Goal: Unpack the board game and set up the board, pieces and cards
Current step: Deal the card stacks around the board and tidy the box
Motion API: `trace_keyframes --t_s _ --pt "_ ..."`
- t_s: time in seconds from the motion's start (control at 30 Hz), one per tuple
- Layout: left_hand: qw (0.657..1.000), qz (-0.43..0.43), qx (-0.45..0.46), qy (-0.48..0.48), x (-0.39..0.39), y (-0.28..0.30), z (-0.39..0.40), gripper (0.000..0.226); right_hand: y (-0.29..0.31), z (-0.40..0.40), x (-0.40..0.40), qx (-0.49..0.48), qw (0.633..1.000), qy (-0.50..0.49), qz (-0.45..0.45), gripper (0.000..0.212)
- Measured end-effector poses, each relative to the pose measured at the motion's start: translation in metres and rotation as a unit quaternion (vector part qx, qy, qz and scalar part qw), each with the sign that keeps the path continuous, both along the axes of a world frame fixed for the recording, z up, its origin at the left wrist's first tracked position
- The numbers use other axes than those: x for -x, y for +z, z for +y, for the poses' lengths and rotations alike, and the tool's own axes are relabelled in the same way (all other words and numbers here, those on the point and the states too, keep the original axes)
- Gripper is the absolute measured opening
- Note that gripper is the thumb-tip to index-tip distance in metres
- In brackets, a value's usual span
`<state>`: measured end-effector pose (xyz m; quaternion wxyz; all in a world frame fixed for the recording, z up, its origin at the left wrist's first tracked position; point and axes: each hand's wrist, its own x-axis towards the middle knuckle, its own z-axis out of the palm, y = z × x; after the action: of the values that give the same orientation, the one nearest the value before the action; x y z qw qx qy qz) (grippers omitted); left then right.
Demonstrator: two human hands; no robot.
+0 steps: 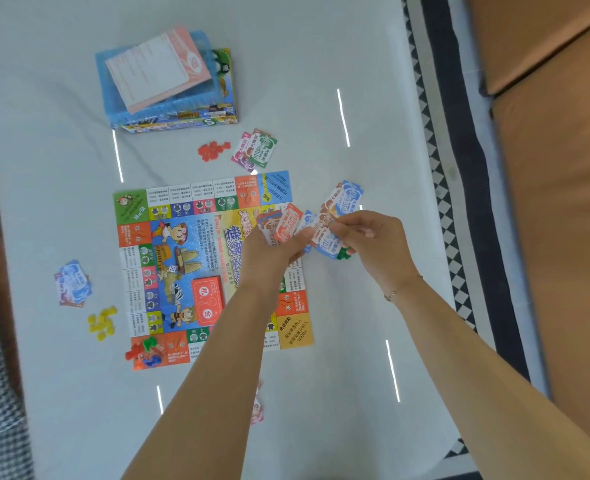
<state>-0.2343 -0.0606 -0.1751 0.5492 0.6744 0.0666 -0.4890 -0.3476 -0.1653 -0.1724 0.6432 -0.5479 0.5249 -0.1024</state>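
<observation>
— Where are you now?

— Dealing money. My left hand (272, 245) grips a fan of paper notes (279, 225) over the board's (168, 251) right edge, fingers curled round them. My right hand (369, 237) pinches one blue note (328, 242) between thumb and fingertips, probably to peel it off for a player's pile.

— And the rest?

— Chance deck (207, 299) on the board, pawns (144, 351) at its near-left corner. Yellow houses (102, 323) and a money pile (73, 284) lie off the left edge, red houses (213, 150) and another pile (255, 148) beyond the far edge, the box (168, 88) further back.
</observation>
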Motion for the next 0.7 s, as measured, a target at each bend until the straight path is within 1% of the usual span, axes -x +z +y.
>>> trace_keyframes --t_s 0.1,0.2,0.4,0.5,0.57,0.63,0.7 --pt "0.999 0.023 0.0 0.028 0.0 0.0 0.002 0.038 -0.002 0.001 0.0 0.008 1.0 -0.005 0.002 0.005" --pt "0.998 0.029 0.001 0.047 -0.002 0.0 0.003 0.038 -0.005 -0.002 0.0 0.022 1.0 -0.015 0.001 0.004" --pt "0.998 0.034 -0.003 0.046 -0.004 0.002 0.003 0.037 -0.003 -0.021 -0.001 0.042 0.999 0.011 0.006 0.009" --pt "0.998 0.021 -0.002 0.057 -0.003 0.002 0.0 0.035 -0.001 -0.029 -0.002 0.042 0.998 0.035 0.004 0.008" --pt "0.998 -0.001 -0.007 0.064 -0.002 0.002 -0.004 0.032 0.001 -0.032 -0.004 0.023 0.999 0.04 -0.012 0.006" --pt "0.998 -0.018 -0.006 0.056 -0.001 0.003 -0.008 0.028 0.002 -0.03 -0.005 0.005 0.998 0.053 -0.02 0.005" --pt "0.999 -0.018 0.012 0.043 0.0 0.005 -0.011 0.027 0.002 -0.027 -0.005 -0.004 0.998 0.057 -0.016 0.004"
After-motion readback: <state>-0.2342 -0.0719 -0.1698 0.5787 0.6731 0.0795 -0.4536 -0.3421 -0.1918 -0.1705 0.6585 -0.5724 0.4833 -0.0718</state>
